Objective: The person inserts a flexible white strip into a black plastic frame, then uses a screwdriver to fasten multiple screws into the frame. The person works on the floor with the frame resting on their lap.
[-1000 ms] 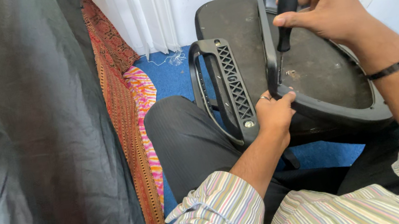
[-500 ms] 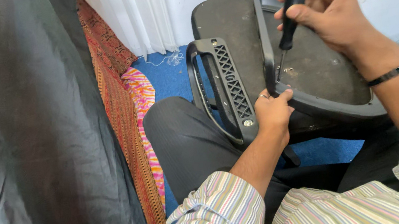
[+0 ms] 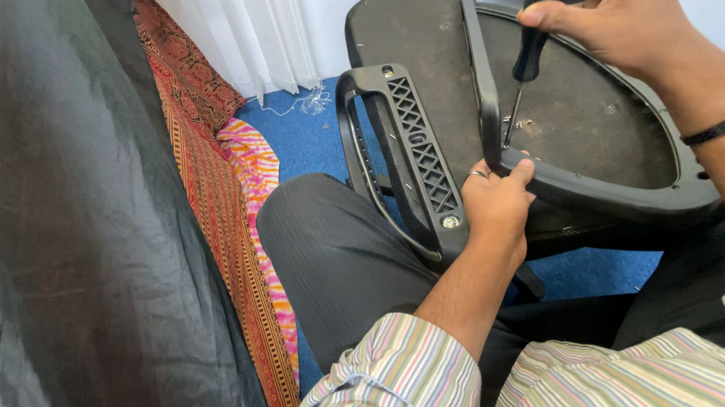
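The right hand [image 3: 630, 6] grips a black screwdriver [image 3: 532, 20], tip angled down against the black chair seat [image 3: 580, 118]. The left hand [image 3: 495, 203] closes on the seat's near rim, just beside the tip. The seat rests upturned across the person's lap. A black armrest [image 3: 408, 158] is fixed at its left edge. Blue carpet [image 3: 305, 140] and patterned cloth [image 3: 229, 204] lie beyond.

Chair seat [image 3: 580, 118]: upper right of frame, underside up. Armrest [image 3: 408, 158]: attached along its left edge, above the knee [image 3: 332, 256]. Left hand [image 3: 496, 203]: centre, on the seat's near rim. Right hand [image 3: 624, 2]: top right, screwdriver [image 3: 532, 25] slanting down-left onto the seat. Curtain [image 3: 245, 25]: top centre. Patterned cloth [image 3: 225, 214]: left of the knee.
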